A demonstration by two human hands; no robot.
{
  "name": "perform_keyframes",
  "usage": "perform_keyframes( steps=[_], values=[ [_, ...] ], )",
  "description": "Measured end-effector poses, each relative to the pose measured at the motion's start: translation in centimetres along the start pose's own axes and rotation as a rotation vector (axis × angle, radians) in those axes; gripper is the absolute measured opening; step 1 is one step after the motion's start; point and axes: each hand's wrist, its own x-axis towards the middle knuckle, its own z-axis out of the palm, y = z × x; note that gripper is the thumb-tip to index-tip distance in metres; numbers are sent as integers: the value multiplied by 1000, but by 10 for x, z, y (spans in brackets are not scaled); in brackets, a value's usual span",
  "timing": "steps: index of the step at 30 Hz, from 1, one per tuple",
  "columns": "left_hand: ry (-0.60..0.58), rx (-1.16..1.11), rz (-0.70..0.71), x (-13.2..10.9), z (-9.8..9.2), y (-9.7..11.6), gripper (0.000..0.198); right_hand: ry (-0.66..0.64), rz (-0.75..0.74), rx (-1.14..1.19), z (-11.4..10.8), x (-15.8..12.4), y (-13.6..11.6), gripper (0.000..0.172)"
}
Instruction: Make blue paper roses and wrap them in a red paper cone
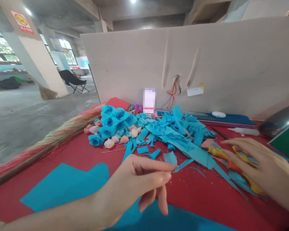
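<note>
Nearest me a blue sheet (62, 186) lies flat on the red worktop (202, 195), under my left wrist. My left hand (132, 186) is closed to a pinch: thumb and forefinger meet on what looks like the near end of a thin blue strip (184, 165), the other fingers hanging loose. To the right, my right hand (262, 166) lies spread over the orange scissors (215, 152), touching them but not gripping. I judge this a pause between cuts — strip in hand, scissors not yet taken. The next move calls for finding the handle loops without dragging scraps. Beyond lies the scrap pile (180, 128), then blue roses (113, 120) — and the grey board (231, 64) behind.
</note>
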Motion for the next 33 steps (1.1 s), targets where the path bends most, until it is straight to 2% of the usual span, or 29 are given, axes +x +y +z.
perform_keyframes(
  steps=[3, 6, 8, 11, 15, 17, 21, 29, 33],
  values=[
    [-42, -24, -46, -3, 3, -2, 21, -97, -146, 283, -1, -8, -38, 20],
    [-63, -8, -71, -5, 4, -5, 20, -74, -226, 448, 6, -20, -68, 17],
    [-89, -26, -68, -5, 4, -7, 19, -40, -195, 522, 13, -26, -80, 18],
    [-121, -78, -62, -4, 3, -9, 21, -107, -143, 606, 19, -33, -90, 18],
    [-138, -98, -94, -2, 2, -11, 21, -157, 23, 668, 14, -38, -104, 20],
    [-138, -105, -106, -2, 1, -11, 21, -160, 18, 687, 12, -38, -111, 28],
    [-152, -138, -135, 0, 0, -11, 21, -154, -100, 692, 12, -35, -111, 34],
    [-183, -192, -186, 4, 1, -15, 19, -172, -283, 631, 13, -30, -97, 22],
    [-165, -180, -215, 3, 2, -15, 18, -139, -268, 599, 13, -27, -94, 23]
  ],
)
